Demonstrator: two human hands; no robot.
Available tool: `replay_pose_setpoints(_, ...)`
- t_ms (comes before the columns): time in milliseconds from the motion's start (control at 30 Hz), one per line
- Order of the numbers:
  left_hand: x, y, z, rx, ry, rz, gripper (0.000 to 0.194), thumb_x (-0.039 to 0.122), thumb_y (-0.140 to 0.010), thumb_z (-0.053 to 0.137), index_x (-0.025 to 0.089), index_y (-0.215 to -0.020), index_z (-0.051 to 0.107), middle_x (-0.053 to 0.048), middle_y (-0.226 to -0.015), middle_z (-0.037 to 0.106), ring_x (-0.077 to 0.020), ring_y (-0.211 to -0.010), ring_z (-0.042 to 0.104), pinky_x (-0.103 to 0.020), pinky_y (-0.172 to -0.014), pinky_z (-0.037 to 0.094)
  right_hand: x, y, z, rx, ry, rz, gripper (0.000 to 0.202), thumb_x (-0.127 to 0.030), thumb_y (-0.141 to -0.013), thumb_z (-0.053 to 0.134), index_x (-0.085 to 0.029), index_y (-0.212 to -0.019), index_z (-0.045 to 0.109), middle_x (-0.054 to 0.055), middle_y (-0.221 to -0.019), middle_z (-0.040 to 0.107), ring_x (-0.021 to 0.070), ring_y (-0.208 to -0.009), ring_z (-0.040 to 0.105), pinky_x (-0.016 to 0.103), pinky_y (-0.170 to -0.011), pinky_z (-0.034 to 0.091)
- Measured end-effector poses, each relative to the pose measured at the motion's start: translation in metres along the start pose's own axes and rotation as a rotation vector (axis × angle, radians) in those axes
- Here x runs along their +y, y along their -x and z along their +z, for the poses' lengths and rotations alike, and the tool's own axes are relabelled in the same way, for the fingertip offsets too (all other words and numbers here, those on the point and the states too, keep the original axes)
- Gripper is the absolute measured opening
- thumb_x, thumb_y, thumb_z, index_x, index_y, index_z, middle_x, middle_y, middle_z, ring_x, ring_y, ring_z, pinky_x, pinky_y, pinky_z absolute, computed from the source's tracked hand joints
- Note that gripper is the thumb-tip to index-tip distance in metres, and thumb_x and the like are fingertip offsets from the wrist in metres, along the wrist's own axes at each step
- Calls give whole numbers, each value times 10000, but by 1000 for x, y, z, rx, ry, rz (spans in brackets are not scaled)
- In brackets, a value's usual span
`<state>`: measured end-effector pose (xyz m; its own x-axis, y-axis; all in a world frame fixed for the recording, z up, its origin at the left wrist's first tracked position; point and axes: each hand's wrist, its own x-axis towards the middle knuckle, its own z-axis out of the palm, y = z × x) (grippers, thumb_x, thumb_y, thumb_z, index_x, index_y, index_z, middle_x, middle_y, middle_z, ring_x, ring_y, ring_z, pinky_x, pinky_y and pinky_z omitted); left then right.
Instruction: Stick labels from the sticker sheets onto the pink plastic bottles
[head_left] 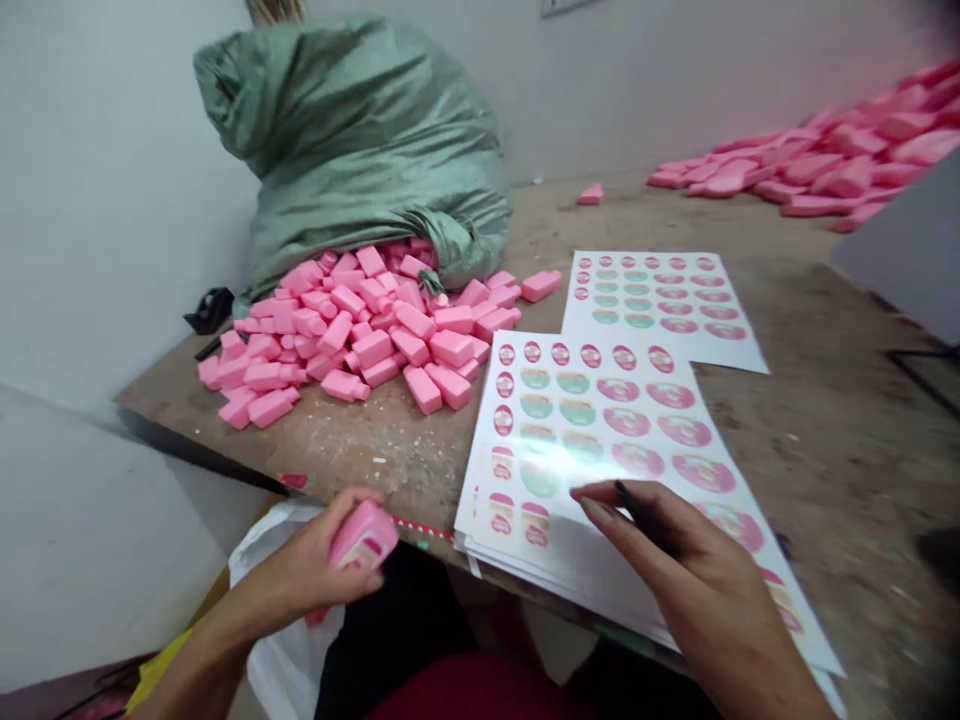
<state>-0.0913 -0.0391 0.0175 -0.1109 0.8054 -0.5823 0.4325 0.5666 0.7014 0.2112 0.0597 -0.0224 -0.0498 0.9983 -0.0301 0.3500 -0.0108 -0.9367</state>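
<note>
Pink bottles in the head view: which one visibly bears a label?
The bottle in the left hand: a printed label shows on it, while none can be made out on the heaped bottles by the green sack.

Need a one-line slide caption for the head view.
Left hand holds a labelled pink bottle; right hand, with a slim dark object, is over sticker sheets beside heaped pink bottles.

The pink, block-shaped bottle [364,528] is held tilted below and left of the frame's centre, its label [367,553] partly showing. The white sheet [577,565] lies flat right of centre, with rows of pink and green stickers [627,422] and a bare patch low down. The slim black tool [643,514] slants at lower right, partly hidden.
</note>
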Motion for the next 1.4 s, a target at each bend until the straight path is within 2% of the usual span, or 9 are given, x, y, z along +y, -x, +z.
replay_pose_setpoints(200,-15,-3,-39,324,-375,84,494,416,-800,661,246,-1262,622,-97,-1132,728,-304,-1063,673,-407,-930,497,12,-8,4,34,72,-89,390,-656,-698,682,-285,-777,776,29,-822,793,273,-737,736,323,-575,578)
replay_pose_setpoints(333,38,-77,-32,491,-713,558,467,134,-882,397,218,-1275,635,-133,-1358,621,-246,-1205,615,-409,-1020,467,13,-8,7,18,112,-95,407,-662,-703,676,-274,-794,763,38,-851,794,281,-752,738,343,-604,592)
replay_pose_setpoints(533,70,-167,-29,389,-785,699,431,102,-785,515,189,-1170,687,-114,-1515,494,-299,-1392,429,-489,-1157,329,5,5,4,-125,239,-88,383,-574,-884,517,-242,-887,707,40,-851,772,246,-763,714,327,-642,532)
replay_pose_setpoints(733,39,-158,-30,471,-768,680,401,117,-775,551,144,-1167,630,-170,-1402,576,-350,-1400,397,-558,-1161,293,0,7,2,-184,380,-98,342,-503,-931,462,-247,-878,682,24,-762,749,219,-671,670,323,-627,462)
replay_pose_setpoints(867,40,-128,0,621,-474,643,424,260,-800,616,138,-1205,583,-168,-1276,616,-332,-1215,550,-510,-1061,410,4,10,-5,-112,474,-111,296,-454,-938,472,-246,-914,681,28,-809,755,217,-691,664,317,-628,437)
replay_pose_setpoints(933,54,-110,26,538,-25,584,483,337,-775,668,167,-1217,572,-113,-1191,648,-267,-1042,618,-428,-929,499,10,12,-7,-58,597,-162,259,-425,-927,500,-253,-937,693,22,-787,752,219,-650,640,318,-610,407)
replay_pose_setpoints(1033,81,-90,67,118,643,372,505,357,-705,735,177,-1154,590,-64,-1034,693,-186,-821,637,-315,-744,525,18,15,-7,-46,704,-259,214,-366,-930,517,-253,-951,697,2,-715,734,197,-560,587,304,-584,368)
replay_pose_setpoints(1133,98,-83,99,-144,936,186,479,276,-689,758,154,-1126,602,-80,-982,713,-162,-763,643,-283,-712,513,21,16,-5,-36,748,-333,187,-310,-944,514,-243,-927,689,-12,-686,730,185,-525,564,301,-594,355)
replay_pose_setpoints(1400,95,-91,124,-131,1042,58,355,214,-741,735,169,-1070,609,-82,-994,717,-192,-914,668,-292,-810,512,16,14,1,7,757,-435,203,-265,-975,496,-214,-886,671,-29,-685,733,164,-506,542,291,-613,334)
